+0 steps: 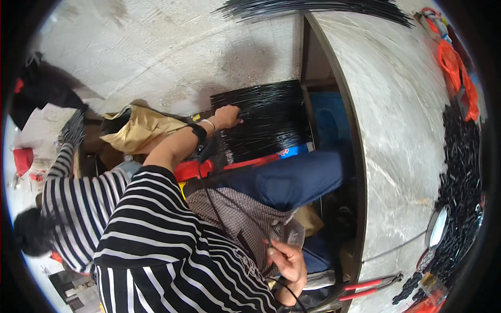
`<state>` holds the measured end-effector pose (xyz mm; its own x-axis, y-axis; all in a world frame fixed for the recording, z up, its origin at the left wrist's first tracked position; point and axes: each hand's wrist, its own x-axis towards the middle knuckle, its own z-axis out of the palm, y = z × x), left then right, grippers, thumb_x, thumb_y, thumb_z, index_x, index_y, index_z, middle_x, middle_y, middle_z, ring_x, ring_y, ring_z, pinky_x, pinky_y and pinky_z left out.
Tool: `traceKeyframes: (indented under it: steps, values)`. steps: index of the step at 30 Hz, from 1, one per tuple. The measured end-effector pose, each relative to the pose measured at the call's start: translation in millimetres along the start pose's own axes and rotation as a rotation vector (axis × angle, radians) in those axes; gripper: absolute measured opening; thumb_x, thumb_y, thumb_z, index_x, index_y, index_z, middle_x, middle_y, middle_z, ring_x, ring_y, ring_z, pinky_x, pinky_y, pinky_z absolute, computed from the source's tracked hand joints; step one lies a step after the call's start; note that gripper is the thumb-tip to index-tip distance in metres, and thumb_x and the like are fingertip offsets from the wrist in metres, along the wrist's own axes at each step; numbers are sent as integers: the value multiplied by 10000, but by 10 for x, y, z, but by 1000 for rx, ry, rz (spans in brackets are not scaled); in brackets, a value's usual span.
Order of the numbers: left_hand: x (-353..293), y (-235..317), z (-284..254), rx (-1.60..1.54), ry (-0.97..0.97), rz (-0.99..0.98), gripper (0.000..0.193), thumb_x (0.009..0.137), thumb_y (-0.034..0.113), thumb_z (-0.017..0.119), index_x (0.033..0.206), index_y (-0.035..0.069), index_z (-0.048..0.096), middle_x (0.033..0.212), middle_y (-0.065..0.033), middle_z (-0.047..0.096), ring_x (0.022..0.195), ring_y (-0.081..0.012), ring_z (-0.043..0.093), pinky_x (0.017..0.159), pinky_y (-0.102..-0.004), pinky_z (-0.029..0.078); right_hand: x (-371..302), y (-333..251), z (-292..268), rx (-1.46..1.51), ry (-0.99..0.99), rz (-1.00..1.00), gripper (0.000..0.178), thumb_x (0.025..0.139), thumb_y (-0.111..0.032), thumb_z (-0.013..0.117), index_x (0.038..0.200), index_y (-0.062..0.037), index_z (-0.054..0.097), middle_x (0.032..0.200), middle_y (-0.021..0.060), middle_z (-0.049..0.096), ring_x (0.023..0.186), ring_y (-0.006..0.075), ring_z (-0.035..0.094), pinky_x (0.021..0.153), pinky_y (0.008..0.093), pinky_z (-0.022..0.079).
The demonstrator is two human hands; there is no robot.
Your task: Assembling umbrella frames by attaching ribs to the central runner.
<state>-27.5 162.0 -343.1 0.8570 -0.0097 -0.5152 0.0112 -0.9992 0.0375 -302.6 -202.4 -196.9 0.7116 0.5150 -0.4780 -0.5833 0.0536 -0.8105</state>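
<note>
Got a thin black strand [270, 243] pinched in the right grip [288, 265], right by the checked cloth [229, 203]. Got the left grip [227, 117] curled over the left side of a pile of black strips [269, 117]; can't tell if clutching any. Also seeing red-handled pliers [365, 285] at the marbled desk's [396, 130] edge, plus heaped black bits [459, 172] further right.

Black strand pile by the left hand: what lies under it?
Blue material shows by its lower edge; the black strands cover whatever supports them, so that cannot be seen.

White-striped black shirt [151, 229], dark wristband [200, 134]
</note>
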Motion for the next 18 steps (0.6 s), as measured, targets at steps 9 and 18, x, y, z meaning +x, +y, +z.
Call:
traceKeyframes:
  steps: [9, 18]
  values:
    - [1157, -390, 672, -123, -1, 71, 334, 863, 348, 631, 957, 28, 613, 898, -199, 655, 886, -388, 635, 739, -479, 518, 350, -426, 293, 168, 150, 302, 283, 841, -23, 662, 1116, 39, 631, 934, 166, 701, 700, 180, 683, 636, 276, 542]
    - [1826, -436, 771, 38, 93, -30, 503, 816, 411, 679, 1130, 42, 545, 1064, -142, 635, 1040, -320, 602, 852, -459, 491, 509, -696, 460, 329, 282, 415, 383, 880, -35, 592, 1249, 48, 535, 970, 141, 663, 828, 200, 646, 774, 282, 511]
